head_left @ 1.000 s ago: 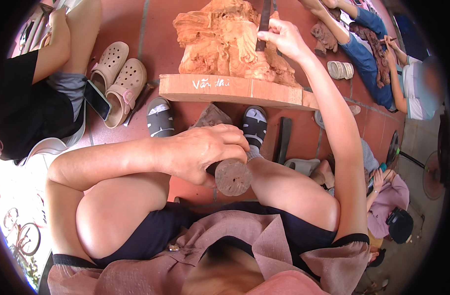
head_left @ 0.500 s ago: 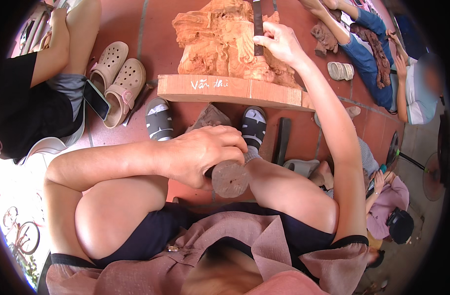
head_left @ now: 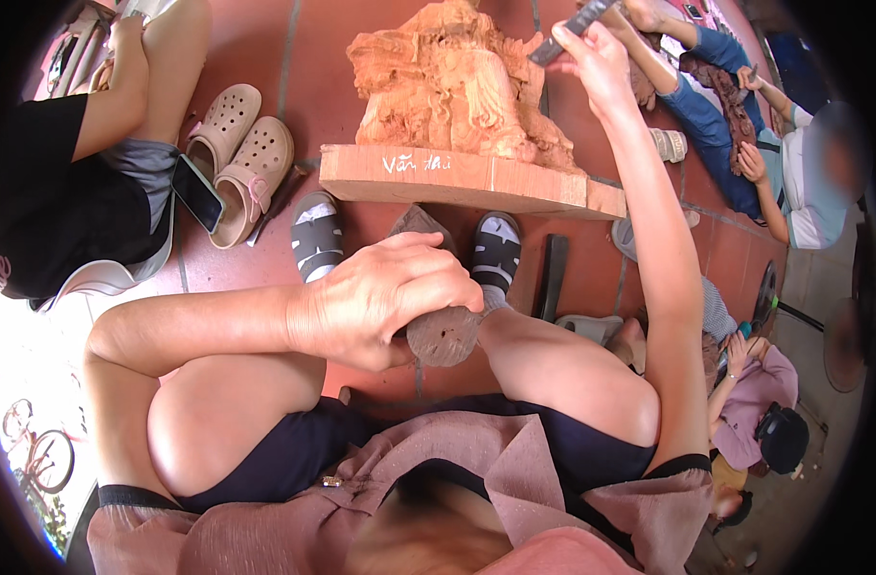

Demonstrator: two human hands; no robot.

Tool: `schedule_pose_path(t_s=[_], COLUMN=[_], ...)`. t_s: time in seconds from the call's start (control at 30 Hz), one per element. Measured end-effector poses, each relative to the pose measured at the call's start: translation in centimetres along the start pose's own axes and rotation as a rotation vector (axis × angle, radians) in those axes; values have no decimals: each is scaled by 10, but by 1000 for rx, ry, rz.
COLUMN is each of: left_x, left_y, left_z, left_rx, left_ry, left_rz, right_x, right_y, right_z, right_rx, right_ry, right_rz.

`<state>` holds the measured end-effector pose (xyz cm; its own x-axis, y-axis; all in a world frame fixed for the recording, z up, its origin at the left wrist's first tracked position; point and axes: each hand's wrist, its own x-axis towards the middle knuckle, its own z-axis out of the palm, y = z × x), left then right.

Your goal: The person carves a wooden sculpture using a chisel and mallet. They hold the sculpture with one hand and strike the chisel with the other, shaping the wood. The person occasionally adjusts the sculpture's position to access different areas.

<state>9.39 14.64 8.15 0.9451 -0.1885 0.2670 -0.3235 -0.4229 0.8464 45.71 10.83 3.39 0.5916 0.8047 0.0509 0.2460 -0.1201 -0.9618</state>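
Note:
My left hand (head_left: 390, 297) is closed around a wooden mallet (head_left: 443, 336), whose round brown end faces up between my knees. Up at the right, my right hand (head_left: 599, 75) grips a dark flat chisel (head_left: 570, 34) between thumb and fingers. The chisel is tilted and apart from the wood, just right of a rough orange-brown wood carving (head_left: 447, 91). This carving stands on a thick pale wooden base (head_left: 466, 180) with white handwriting on its front edge. The base lies beyond my sandalled feet.
A dark wooden block (head_left: 421, 222) sits between my feet, and a dark bar (head_left: 551, 278) lies right of them. Beige clogs (head_left: 251, 168) and a phone (head_left: 198, 194) are beside a person at left. Other people sit at right, one with a dark carving (head_left: 725, 105).
My right hand has moved up and right, lifting the chisel off the carving and tilting it. My left hand and the mallet have barely shifted.

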Motion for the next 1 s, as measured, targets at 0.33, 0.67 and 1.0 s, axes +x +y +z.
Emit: schedule_pose_path(t_s=[0.33,0.67,1.0], left_x=[44,44,9], left_y=[57,76,70], left_z=[-36,-1,-7], left_rx=[363,725,609], left_ry=[-495,-362,-147], left_rz=[-256,-334,-489], right_x=[-114,-179,-215], right_y=[-164,-265,-234], right_z=[6,35,15], right_rx=[-25,-735,-970], right_ry=[-176,125,-52], right_rz=[-217,-747,-539])
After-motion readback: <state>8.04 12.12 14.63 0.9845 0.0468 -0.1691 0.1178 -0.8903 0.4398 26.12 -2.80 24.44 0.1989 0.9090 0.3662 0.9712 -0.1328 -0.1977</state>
